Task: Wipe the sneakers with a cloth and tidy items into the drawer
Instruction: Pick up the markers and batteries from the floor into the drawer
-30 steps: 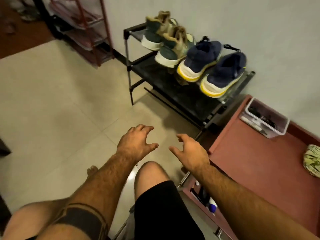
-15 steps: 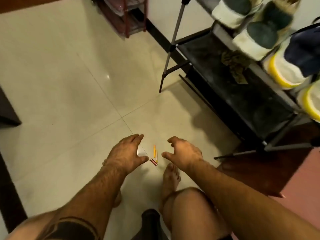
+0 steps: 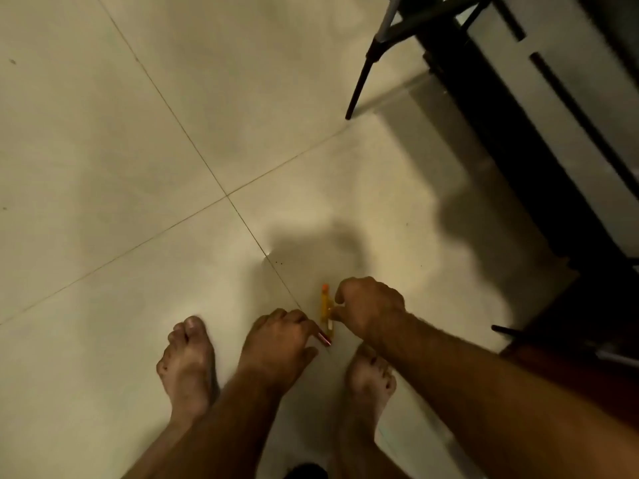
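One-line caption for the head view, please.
Both hands, left hand and right hand, reach small pen-like items on the tiled floor.
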